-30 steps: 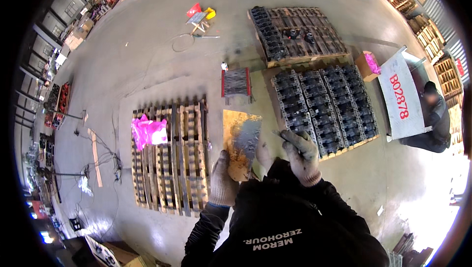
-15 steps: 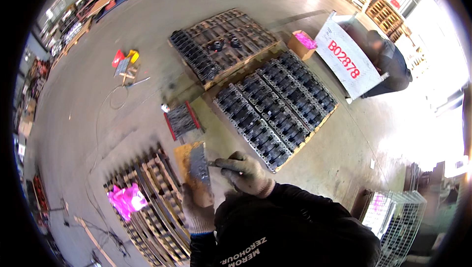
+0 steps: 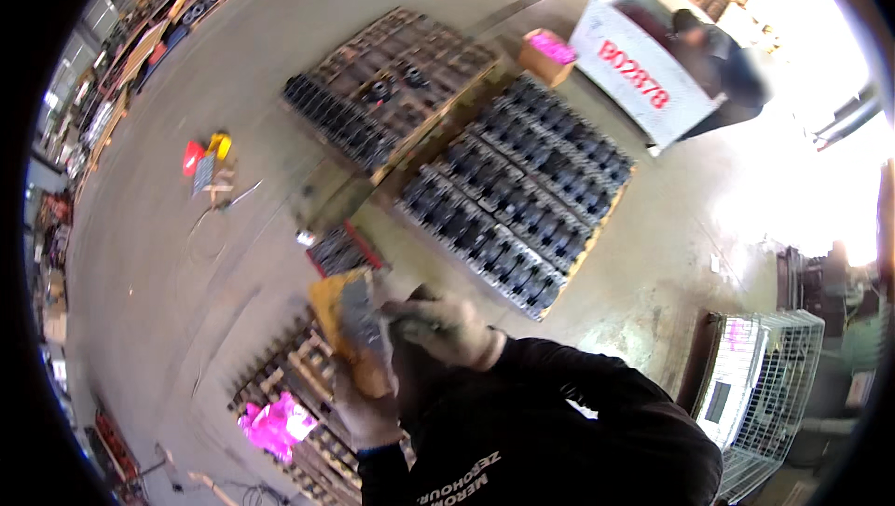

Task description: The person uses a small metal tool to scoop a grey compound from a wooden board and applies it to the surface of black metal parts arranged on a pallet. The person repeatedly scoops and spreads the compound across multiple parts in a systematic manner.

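Observation:
A flat yellow-brown piece (image 3: 359, 329), like card or thin board, is smeared dark grey over its right part. My left hand (image 3: 364, 413), in a light work glove, grips its lower end and holds it tilted in front of my body. Beside its right edge is my right hand (image 3: 443, 327), gloved with grey-stained fingers curled closed. Whatever those fingers hold is blurred and partly hidden. Beyond my hands, rows of dark metal engine castings (image 3: 522, 198) lie side by side on a pallet. A smaller dark ribbed part with red edges (image 3: 343, 250) rests on the floor near the board.
Another pallet (image 3: 392, 87) with dark parts stands farther off. A slatted stack (image 3: 317, 357) bears pink plastic (image 3: 278, 425) at lower left. A wire cage (image 3: 769, 399) is at right. Behind a white metal bin (image 3: 639, 68), beside a cardboard box (image 3: 545, 63), a person (image 3: 722, 68) bends over.
My view has shifted, so the pallets sit differently in it. The board has tilted slightly, and my right hand stays close to its edge. The other person remains bent at the bin.

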The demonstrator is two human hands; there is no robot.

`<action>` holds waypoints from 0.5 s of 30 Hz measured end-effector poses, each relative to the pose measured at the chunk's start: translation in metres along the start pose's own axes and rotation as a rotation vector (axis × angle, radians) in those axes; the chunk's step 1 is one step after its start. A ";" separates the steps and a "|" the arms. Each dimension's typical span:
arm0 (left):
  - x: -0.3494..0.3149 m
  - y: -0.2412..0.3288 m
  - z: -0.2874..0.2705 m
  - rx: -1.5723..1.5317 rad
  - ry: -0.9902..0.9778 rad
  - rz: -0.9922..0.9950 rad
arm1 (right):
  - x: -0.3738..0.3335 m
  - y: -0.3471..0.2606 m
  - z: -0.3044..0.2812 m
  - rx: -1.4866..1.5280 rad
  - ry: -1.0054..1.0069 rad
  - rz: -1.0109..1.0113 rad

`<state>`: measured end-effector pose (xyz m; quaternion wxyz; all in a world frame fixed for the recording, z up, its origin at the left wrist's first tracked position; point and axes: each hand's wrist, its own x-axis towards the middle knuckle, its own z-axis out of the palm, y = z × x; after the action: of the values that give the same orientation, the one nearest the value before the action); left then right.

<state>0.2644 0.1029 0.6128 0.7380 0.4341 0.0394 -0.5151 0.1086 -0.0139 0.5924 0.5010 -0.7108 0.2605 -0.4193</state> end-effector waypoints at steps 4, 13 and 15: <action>0.047 0.025 -0.018 0.214 -0.099 0.008 | 0.020 0.000 0.010 -0.109 0.105 0.103; 0.143 0.082 0.000 0.463 -0.443 -0.024 | 0.087 0.003 0.062 -0.333 0.408 0.161; 0.157 0.089 0.017 0.340 -0.388 -0.205 | 0.095 0.004 0.065 -0.417 0.455 0.133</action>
<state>0.4020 -0.0144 0.5974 0.5925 0.4387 -0.1458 -0.6597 0.2130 -0.0579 0.6114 0.2996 -0.6676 0.4923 -0.4714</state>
